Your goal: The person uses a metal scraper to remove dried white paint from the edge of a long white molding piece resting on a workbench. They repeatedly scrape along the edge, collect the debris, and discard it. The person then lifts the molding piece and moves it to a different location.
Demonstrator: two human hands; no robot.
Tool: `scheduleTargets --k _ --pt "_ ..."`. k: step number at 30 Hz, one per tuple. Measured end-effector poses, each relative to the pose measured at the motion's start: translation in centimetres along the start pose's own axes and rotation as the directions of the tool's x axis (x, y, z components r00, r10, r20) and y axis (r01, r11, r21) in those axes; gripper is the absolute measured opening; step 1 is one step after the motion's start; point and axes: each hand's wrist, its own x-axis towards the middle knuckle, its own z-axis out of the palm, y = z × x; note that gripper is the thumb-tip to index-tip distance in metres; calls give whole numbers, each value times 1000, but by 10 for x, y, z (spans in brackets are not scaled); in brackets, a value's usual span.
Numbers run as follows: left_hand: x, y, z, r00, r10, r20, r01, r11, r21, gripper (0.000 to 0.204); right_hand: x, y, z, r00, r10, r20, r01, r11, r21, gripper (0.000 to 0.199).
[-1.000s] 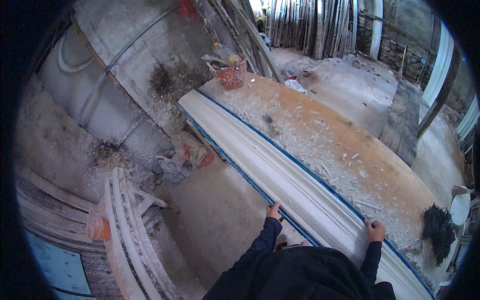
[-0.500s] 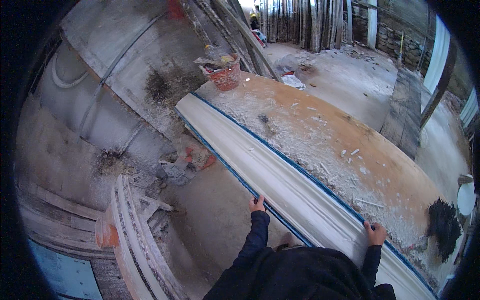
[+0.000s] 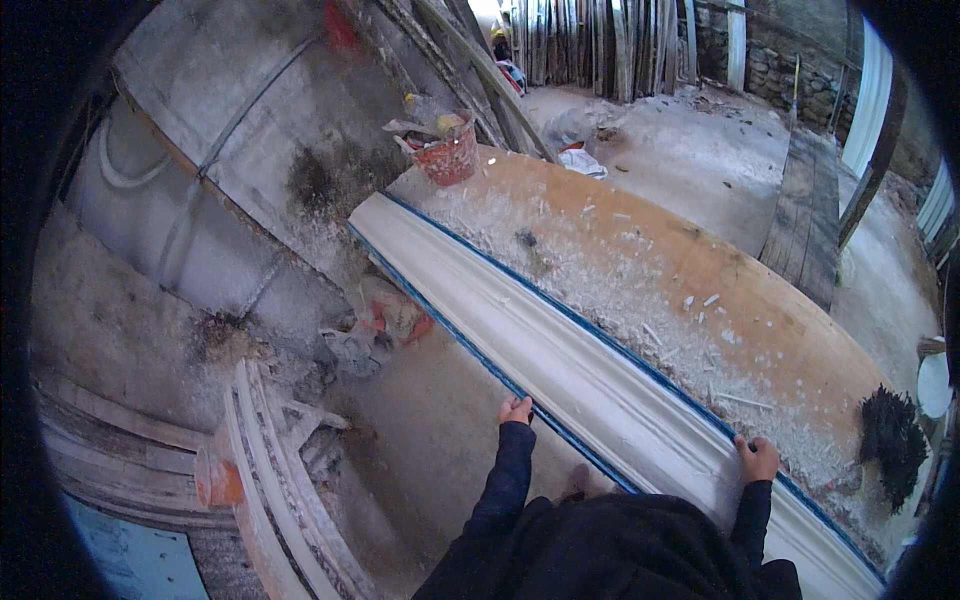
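Observation:
A long white moulding with lengthwise ridges and blue edges (image 3: 560, 350) lies slantwise along the near side of a tan work table (image 3: 650, 215). My left hand (image 3: 516, 410) has its fingers closed round the blue left edge, about midway along. On the opposite edge my right hand (image 3: 757, 459) grips the blue rim, closer to my body. Some fingertips of both hands are hidden by the rim. White scraps and plaster-like crumbs cover the table beside the moulding.
A red bucket (image 3: 447, 158) with tools stands at the table's far end. A black bristly clump (image 3: 892, 445) sits at the right. Long white strips (image 3: 285, 480) and an orange bucket (image 3: 215, 475) are at the lower left. Wooden poles (image 3: 590, 50) lean at the back.
My right hand has shifted very slightly along the right edge or with it. The view has moved a little; both hands still hold the moulding.

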Motion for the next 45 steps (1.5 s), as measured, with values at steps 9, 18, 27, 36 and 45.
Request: scheduleTargets --k 9,18,27,36,45 --pt "-21 33 22 989 -147 0 147 989 -7 61 9 17 3 997 -50 58 55 995 -84 51" --pt "-8 17 34 985 124 124 -140 981 135 76 1 2 5 996 -84 -18 83 996 -28 43" --pt "8 6 29 992 109 58 -110 994 14 71 -6 9 14 987 -65 -145 64 998 -13 47" --pt "-7 23 37 999 -43 11 44 995 -85 80 -15 14 17 976 -83 -200 95 994 52 46" --pt "8 13 27 976 -93 196 154 932 -328 56 -26 -4 2 984 -32 -177 60 986 154 41"
